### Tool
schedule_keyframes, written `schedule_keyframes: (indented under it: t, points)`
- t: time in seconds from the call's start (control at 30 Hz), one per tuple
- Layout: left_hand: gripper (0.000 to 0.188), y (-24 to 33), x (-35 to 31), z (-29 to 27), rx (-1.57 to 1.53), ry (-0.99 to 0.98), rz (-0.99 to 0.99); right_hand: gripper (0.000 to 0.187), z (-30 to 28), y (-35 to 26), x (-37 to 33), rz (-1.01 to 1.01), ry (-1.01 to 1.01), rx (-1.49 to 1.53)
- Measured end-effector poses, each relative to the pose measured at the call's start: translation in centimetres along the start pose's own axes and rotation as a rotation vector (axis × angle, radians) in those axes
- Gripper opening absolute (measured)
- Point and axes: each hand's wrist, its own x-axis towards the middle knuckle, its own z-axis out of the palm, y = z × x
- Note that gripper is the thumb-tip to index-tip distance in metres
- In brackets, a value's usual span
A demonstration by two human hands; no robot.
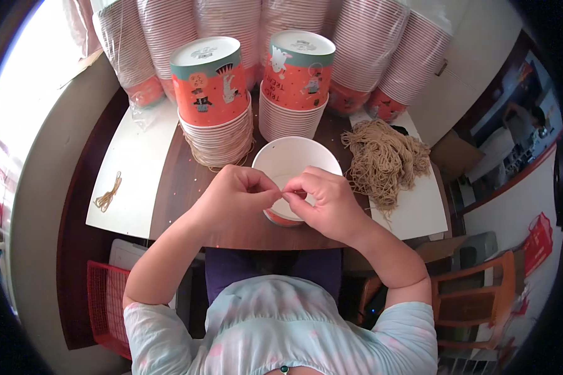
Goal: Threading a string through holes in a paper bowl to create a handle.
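My left hand (246,191) and my right hand (326,199) meet fingertip to fingertip above an open paper bucket (294,150). Both are closed in a pinch; whatever lies between the fingertips is too small to make out. The bucket is white inside, with a bit of orange outer wall showing below my hands. Beyond my left hand stands an upside-down stack of orange and green printed buckets (207,94), with tan cords looped around its lower rims. A second upturned stack (299,75) is just to its right.
A heap of tan cords (386,156) lies at the table's right side. One small cord bundle (109,192) rests on the white left part. Tall plastic-wrapped bucket stacks (369,44) line the back. A wooden chair (475,300) and a red crate (106,300) flank me. Another person (513,131) is far right.
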Motion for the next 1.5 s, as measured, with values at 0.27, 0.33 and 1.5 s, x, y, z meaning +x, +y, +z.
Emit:
schedule_keyframes:
  t: [0.27, 0.33, 1.5]
  points:
    - [0.034, -2.1, 6.6, -1.7, 0.635, 0.391, 0.362, 0.012, -1.4, 3.4, 4.2, 0.341, -0.01, -0.027]
    - [0.033, -2.9, 8.4, -2.0, 0.571, 0.298, 0.233, 0.013, -1.0, 5.6, 4.9, 0.409, -0.054, 0.01]
    - [0.019, -5.9, 2.5, 1.1, -0.103, 0.313, 0.027, 0.011, 2.1, 6.6, 3.4, 0.384, -0.253, -0.034]
